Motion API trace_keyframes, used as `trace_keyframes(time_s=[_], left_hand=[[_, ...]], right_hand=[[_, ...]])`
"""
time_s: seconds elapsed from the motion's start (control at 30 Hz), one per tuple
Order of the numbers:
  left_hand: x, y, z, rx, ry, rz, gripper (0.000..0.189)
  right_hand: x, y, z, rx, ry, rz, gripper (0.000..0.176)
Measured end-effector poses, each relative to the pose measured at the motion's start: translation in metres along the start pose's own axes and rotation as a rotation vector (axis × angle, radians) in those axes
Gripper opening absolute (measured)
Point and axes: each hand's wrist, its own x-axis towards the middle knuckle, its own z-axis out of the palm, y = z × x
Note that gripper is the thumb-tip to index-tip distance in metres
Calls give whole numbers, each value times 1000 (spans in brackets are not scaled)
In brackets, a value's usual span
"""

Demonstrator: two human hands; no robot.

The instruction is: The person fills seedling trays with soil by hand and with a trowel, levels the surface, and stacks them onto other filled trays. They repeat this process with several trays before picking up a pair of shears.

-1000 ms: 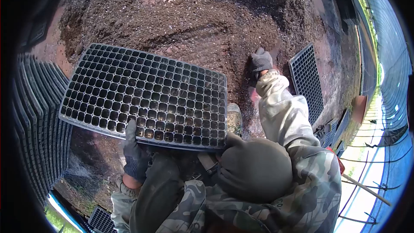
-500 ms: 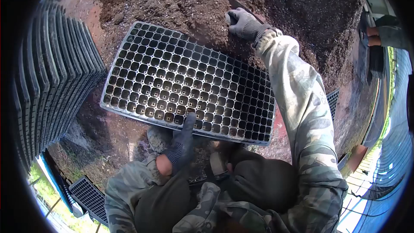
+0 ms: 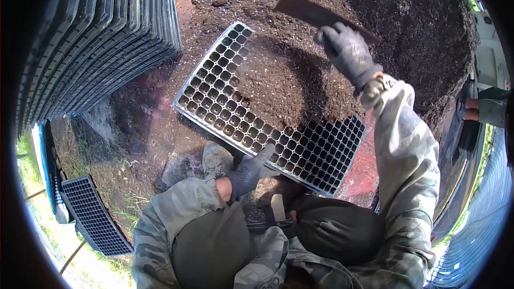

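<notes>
Soil (image 3: 284, 85) has moved onto the cell tray (image 3: 230, 120) since half a second ago, burying cells I then saw bare across its far middle. Leftmost I see a stack of trays (image 3: 107, 59); next, the gloved left hand (image 3: 247, 176) grips the near rim, thumb on top, its other fingers hidden from me. The tray lies before the knees, against the heap (image 3: 407, 27). Rightward, the right hand's gloved fingers (image 3: 348, 48) curl around a dark flat blade (image 3: 305, 9).
</notes>
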Motion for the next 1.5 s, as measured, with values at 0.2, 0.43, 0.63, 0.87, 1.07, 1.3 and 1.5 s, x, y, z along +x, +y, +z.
trace_keyframes(time_s=[0.2, 0.43, 0.63, 0.87, 1.07, 1.3, 1.5], left_hand=[[-24, 30, -19, 101, -161, -228, 80], [-9, 22, -20, 131, -15, 101, 70], [12, 34, -15, -248, 45, -310, 53], [28, 70, 4, -312, -32, -429, 62], [41, 17, 24, -191, 78, -295, 65], [42, -29, 14, -386, 62, -99, 74], [20, -28, 2, -711, -17, -209, 48]], right_hand=[[158, 35, -21, -357, -96, 156, 30], [243, 32, 45, -210, -134, 314, 27], [237, 48, 72, -94, -390, 229, 31], [166, 51, 117, 107, -726, 125, 49], [52, -22, 36, -61, -708, 139, 38], [-84, -68, 48, -92, -475, 178, 38], [-148, -16, 39, -33, -141, 341, 37]])
